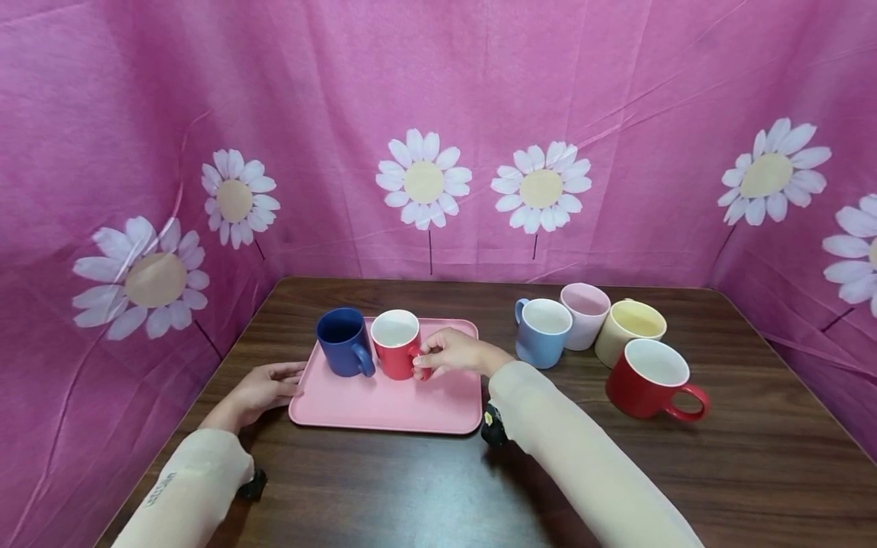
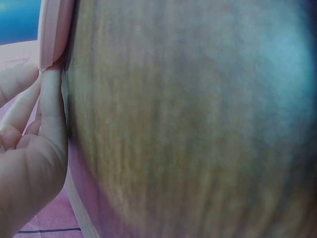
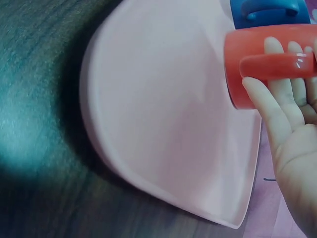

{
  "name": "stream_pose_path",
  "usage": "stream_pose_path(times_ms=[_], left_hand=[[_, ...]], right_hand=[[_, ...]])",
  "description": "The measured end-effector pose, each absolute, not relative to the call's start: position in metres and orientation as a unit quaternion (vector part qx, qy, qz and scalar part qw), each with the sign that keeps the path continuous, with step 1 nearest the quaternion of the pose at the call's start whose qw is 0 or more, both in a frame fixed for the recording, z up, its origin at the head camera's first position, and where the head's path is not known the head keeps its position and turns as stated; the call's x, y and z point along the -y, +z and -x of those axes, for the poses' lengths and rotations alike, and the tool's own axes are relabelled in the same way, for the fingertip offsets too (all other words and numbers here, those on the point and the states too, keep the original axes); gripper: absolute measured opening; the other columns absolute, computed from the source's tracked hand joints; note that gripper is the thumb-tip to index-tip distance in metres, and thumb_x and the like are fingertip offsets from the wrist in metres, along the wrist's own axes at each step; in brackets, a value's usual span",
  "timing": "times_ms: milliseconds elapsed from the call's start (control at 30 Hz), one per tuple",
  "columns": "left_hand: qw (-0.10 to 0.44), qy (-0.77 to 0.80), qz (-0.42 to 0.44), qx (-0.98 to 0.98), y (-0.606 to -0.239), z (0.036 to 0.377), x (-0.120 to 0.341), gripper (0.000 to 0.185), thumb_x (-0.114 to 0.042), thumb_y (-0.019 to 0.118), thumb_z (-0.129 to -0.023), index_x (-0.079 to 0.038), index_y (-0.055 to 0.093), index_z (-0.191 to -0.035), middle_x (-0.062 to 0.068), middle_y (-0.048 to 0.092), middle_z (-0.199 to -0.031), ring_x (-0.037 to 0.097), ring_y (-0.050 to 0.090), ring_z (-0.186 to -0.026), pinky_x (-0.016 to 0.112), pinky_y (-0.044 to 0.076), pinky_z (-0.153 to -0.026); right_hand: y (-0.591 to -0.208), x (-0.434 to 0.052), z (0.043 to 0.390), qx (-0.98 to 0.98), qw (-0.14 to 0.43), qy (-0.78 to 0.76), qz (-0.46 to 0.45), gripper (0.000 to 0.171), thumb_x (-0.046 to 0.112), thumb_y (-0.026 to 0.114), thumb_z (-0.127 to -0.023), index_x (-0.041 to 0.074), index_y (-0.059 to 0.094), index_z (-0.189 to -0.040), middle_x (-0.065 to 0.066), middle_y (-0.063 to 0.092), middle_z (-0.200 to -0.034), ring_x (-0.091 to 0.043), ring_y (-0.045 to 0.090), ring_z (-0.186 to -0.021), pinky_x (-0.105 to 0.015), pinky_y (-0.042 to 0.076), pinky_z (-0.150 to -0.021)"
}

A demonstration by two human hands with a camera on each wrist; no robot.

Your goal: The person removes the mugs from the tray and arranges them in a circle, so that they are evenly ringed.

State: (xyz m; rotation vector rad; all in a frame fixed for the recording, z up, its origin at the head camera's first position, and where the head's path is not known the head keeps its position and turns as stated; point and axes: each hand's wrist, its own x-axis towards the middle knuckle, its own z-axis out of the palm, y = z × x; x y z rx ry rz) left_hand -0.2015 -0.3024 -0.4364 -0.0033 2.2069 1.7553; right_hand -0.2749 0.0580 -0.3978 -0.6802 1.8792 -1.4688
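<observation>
Left hand (image 1: 263,390) flat on dark wooden table (image 1: 384,487), fingers straight, tips touching left edge of flat pink plastic tray (image 1: 384,407); nothing grasped, just bracing. Left wrist view confirms fingers (image 2: 47,109) against tray rim (image 2: 52,29).

On tray: dark blue ceramic mug (image 1: 344,342) upright at back left, handle facing front. Just right of it, apparently touching, small red ceramic mug with white inside (image 1: 397,344), upright on tray. Right hand (image 1: 452,352) curled around that mug's handle, fingers through the loop in right wrist view (image 3: 282,84); grasping handle, mug bottom seemingly down on tray.

Off tray, right side of table: light blue mug (image 1: 543,332), pale pink mug (image 1: 585,315), cream yellow mug (image 1: 628,329) clustered close, larger red mug (image 1: 651,380) in front, handle pointing right.

Risks, judged: red mug so close to blue one, any sideways pull likely to clink or knock the blue mug. Handle-only hold could let mug tilt. Tray light, could slide if left fingers slip off edge.
</observation>
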Motion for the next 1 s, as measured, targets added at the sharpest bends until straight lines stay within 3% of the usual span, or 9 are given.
stream_pose_path(times_ms=[300,567,1000], left_hand=[[0.165,0.636,-0.032,-0.753,-0.436,0.200,0.309,0.064,-0.003,0.069,-0.084,0.016,0.037,-0.137,0.029,0.048,-0.133,0.009,0.059,-0.099,0.028,0.052,-0.081],[0.164,0.603,0.019,-0.780,-0.433,0.199,0.302,0.063,0.000,0.064,-0.088,0.014,0.031,-0.140,0.033,0.033,-0.142,0.017,0.058,-0.107,0.035,0.051,-0.087],[0.160,0.610,0.018,-0.776,-0.436,0.199,0.302,0.063,0.004,0.061,-0.088,0.016,0.029,-0.140,0.034,0.038,-0.138,0.012,0.059,-0.098,0.031,0.052,-0.083]], right_hand=[[-0.393,-0.075,0.274,-0.691,0.386,-0.540,0.286,0.009,-0.004,0.060,-0.090,-0.013,0.061,-0.092,-0.019,0.069,-0.087,-0.026,0.067,-0.084,-0.040,0.053,-0.083],[-0.388,-0.089,0.270,-0.690,0.411,-0.515,0.299,0.011,-0.003,0.062,-0.089,-0.013,0.063,-0.094,-0.017,0.070,-0.087,-0.023,0.066,-0.085,-0.041,0.053,-0.083],[-0.388,-0.105,0.260,-0.685,0.411,-0.503,0.330,0.012,-0.003,0.063,-0.089,-0.014,0.064,-0.095,-0.015,0.070,-0.087,-0.019,0.067,-0.082,-0.039,0.054,-0.082]])
